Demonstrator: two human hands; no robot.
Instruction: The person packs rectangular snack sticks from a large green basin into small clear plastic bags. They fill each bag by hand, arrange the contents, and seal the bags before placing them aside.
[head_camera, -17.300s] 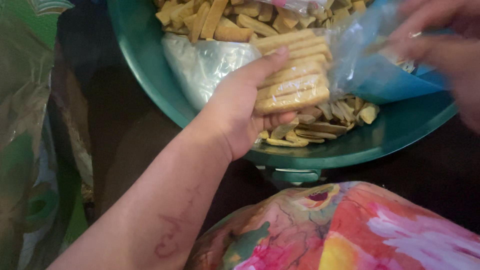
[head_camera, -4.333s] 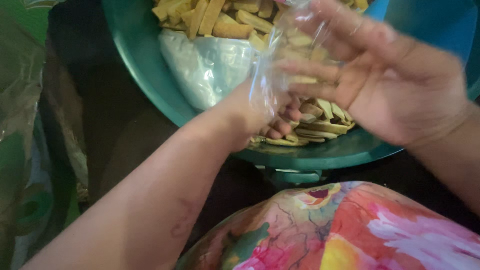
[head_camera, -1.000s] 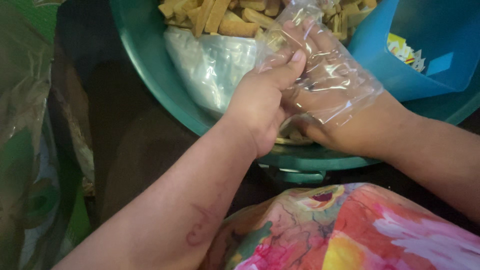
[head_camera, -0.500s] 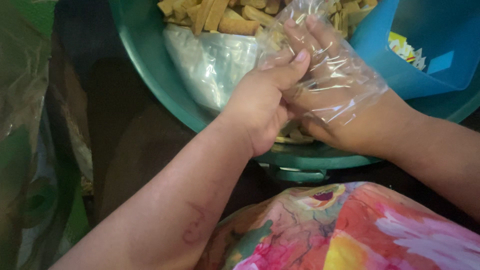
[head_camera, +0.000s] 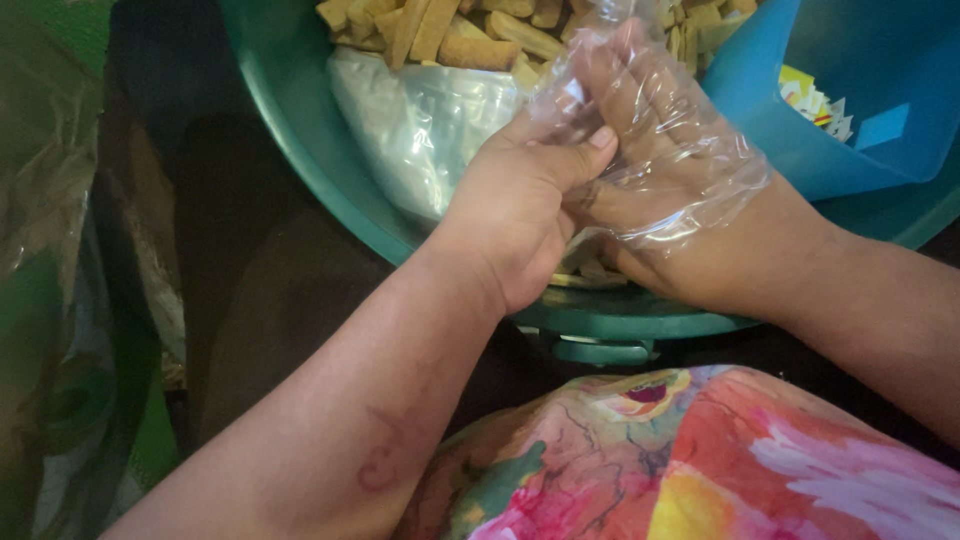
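My right hand (head_camera: 660, 160) is inside a thin clear plastic bag (head_camera: 700, 190), fingers spread and pointing up. The bag covers it like a glove down to the wrist. My left hand (head_camera: 520, 210) pinches the bag's edge with thumb and fingers at the right palm. Both hands hover over a large green basin (head_camera: 300, 140) filled with tan stick-shaped biscuits (head_camera: 450, 35). A filled clear plastic bag (head_camera: 420, 120) lies in the basin just left of my left hand.
A blue plastic tub (head_camera: 790, 110) with small printed paper pieces (head_camera: 815, 95) sits at the upper right, partly in the basin. Bright floral cloth (head_camera: 720, 460) covers my lap below. Dark and green crumpled plastic (head_camera: 50, 250) lies at the left.
The right hand has slid further into the clear bag and the left hand has kept tugging the bag down over it. Earlier the left hand held a stack of biscuits.
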